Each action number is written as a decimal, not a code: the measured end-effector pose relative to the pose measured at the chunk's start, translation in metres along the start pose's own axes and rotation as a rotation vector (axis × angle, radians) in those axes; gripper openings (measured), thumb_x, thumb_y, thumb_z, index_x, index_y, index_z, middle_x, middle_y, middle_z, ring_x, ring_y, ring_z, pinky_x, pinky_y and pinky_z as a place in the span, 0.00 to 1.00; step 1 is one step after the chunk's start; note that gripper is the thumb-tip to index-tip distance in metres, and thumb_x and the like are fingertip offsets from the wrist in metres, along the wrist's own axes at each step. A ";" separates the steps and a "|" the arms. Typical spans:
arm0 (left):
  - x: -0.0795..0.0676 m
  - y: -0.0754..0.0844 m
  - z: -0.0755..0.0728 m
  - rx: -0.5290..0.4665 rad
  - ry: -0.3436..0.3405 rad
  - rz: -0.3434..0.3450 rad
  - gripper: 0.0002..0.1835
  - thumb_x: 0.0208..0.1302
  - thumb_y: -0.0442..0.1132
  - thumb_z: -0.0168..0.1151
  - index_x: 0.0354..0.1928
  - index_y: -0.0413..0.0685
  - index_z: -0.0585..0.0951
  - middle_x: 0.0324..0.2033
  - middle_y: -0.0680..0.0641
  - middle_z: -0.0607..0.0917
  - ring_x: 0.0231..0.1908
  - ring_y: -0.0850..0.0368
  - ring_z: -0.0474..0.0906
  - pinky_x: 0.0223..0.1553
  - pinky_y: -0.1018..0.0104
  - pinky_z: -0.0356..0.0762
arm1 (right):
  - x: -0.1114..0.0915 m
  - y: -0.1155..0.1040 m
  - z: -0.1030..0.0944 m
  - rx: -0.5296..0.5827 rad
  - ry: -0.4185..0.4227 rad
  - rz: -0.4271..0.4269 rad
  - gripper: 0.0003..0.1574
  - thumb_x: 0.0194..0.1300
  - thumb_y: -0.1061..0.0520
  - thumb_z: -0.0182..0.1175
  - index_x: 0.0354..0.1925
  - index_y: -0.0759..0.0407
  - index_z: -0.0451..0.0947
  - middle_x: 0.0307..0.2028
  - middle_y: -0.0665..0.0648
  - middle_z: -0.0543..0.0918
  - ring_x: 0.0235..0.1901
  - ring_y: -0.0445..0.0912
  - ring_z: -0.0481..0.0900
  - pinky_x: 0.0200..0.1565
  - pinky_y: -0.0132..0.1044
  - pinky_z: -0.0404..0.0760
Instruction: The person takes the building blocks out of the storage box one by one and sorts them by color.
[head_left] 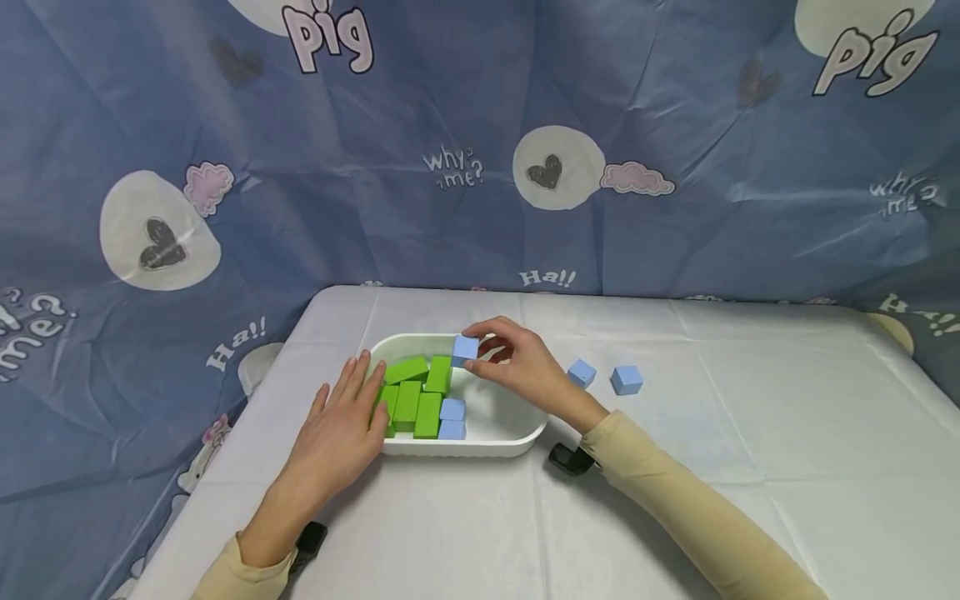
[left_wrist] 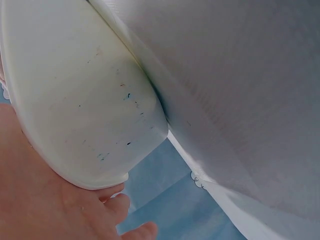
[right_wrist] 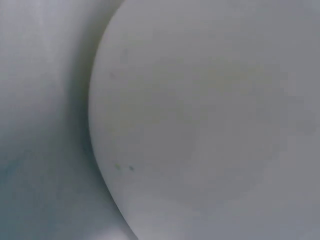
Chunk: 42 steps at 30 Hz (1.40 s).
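Between thumb and fingers, my right hand (head_left: pixel 521 367) pinches a light blue cube (head_left: pixel 465 351) at the back of a white oval tray (head_left: pixel 465 448). Inside the tray's left part lie several green rectangular blocks (head_left: pixel 407 404). Two more blue cubes (head_left: pixel 452 419) sit against them, one behind the other. My left hand (head_left: pixel 341 433) rests over the tray's left end, fingers extended. In the left wrist view, that hand (left_wrist: pixel 60 200) lies along the rim beside the tray's outer wall (left_wrist: pixel 90 100). Only the tray's wall (right_wrist: pixel 200 125) and the tablecloth show in the right wrist view; the right hand is out of it.
Right of the tray, two loose blue cubes, a nearer-in one (head_left: pixel 581 372) and a farther one (head_left: pixel 627 380), lie on the white-covered table (head_left: pixel 675 517). A blue printed curtain (head_left: pixel 465 233) hangs behind the table. Each wrist wears a black camera (head_left: pixel 572 459).
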<state>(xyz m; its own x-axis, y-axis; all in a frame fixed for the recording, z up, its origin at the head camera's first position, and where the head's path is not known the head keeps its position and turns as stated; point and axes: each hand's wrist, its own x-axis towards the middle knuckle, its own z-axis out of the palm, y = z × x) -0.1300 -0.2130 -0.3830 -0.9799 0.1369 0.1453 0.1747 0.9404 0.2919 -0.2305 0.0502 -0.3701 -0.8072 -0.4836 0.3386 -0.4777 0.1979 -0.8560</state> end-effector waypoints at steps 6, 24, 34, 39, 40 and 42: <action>0.000 -0.001 0.001 -0.005 -0.002 -0.003 0.30 0.77 0.46 0.38 0.76 0.41 0.57 0.76 0.40 0.48 0.75 0.44 0.40 0.68 0.35 0.42 | -0.008 -0.006 -0.012 0.014 0.051 0.048 0.24 0.60 0.65 0.68 0.56 0.61 0.79 0.51 0.59 0.79 0.46 0.56 0.80 0.49 0.51 0.79; 0.002 0.000 0.001 -0.017 0.003 -0.002 0.30 0.76 0.46 0.39 0.76 0.42 0.57 0.76 0.40 0.48 0.75 0.44 0.41 0.68 0.35 0.44 | -0.040 -0.005 -0.051 0.008 0.172 0.054 0.23 0.62 0.57 0.69 0.55 0.47 0.80 0.53 0.49 0.77 0.47 0.45 0.80 0.48 0.40 0.80; 0.002 -0.001 0.001 -0.016 0.005 0.004 0.30 0.76 0.46 0.40 0.76 0.42 0.57 0.76 0.40 0.48 0.75 0.44 0.41 0.67 0.34 0.44 | -0.059 0.006 -0.082 0.069 0.125 -0.033 0.26 0.66 0.65 0.63 0.62 0.60 0.74 0.58 0.57 0.75 0.55 0.53 0.77 0.53 0.38 0.79; 0.002 0.000 -0.001 -0.019 0.002 0.002 0.30 0.77 0.45 0.40 0.76 0.42 0.57 0.76 0.40 0.48 0.75 0.44 0.41 0.67 0.34 0.44 | -0.070 0.010 -0.099 0.040 0.141 -0.008 0.25 0.66 0.64 0.64 0.61 0.58 0.75 0.57 0.55 0.75 0.55 0.52 0.78 0.53 0.37 0.78; 0.001 0.000 -0.001 -0.018 0.002 0.002 0.30 0.77 0.45 0.40 0.76 0.42 0.57 0.76 0.39 0.48 0.75 0.44 0.41 0.67 0.34 0.45 | -0.072 0.011 -0.102 0.031 0.145 0.002 0.25 0.66 0.64 0.64 0.61 0.57 0.76 0.57 0.55 0.76 0.55 0.51 0.78 0.53 0.37 0.78; 0.001 0.000 -0.001 -0.017 0.001 0.001 0.30 0.76 0.45 0.40 0.76 0.42 0.57 0.76 0.39 0.48 0.75 0.43 0.41 0.67 0.34 0.45 | -0.076 0.012 -0.108 0.014 0.149 0.019 0.25 0.66 0.63 0.64 0.61 0.57 0.75 0.57 0.54 0.75 0.55 0.51 0.78 0.53 0.36 0.78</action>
<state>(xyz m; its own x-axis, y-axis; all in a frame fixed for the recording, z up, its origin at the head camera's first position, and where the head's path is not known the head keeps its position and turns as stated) -0.1312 -0.2127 -0.3822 -0.9795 0.1379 0.1470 0.1777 0.9347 0.3077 -0.2120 0.1816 -0.3637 -0.8589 -0.3482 0.3756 -0.4579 0.1935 -0.8677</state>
